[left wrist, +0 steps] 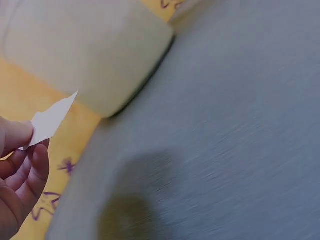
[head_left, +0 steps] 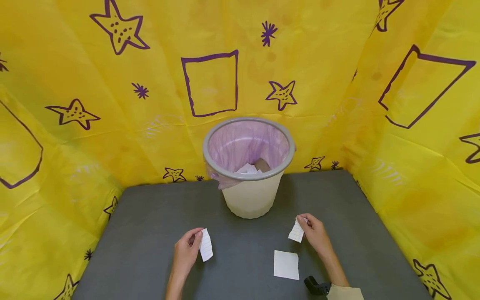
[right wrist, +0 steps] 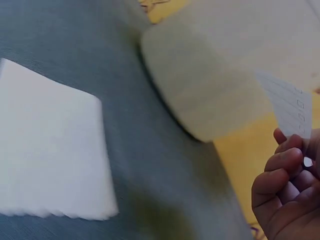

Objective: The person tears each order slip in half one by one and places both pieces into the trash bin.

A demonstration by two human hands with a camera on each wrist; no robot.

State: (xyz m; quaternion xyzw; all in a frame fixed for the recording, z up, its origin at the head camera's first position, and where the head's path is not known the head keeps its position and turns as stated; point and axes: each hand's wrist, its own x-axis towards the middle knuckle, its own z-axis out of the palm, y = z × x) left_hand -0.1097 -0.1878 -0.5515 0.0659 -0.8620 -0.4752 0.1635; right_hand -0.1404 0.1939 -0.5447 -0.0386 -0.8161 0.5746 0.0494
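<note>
- One lined paper strip (head_left: 206, 246) is pinched between thumb and curled fingers of the left hand (head_left: 185, 251).
- Right hand (head_left: 316, 234) likewise pinches a lined scrap (head_left: 296, 232), near a square sheet (head_left: 286, 265).

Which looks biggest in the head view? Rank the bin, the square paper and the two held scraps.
1. Bin
2. Square paper
3. Left scrap and right scrap: too alike to rank.

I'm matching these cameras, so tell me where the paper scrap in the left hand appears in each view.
Head: the lined paper scrap, low, left of centre.
Left wrist: at the left, around mid-height.
Right wrist: not in it.
Shared landmark: the cream wastebasket, seen in all three.
</note>
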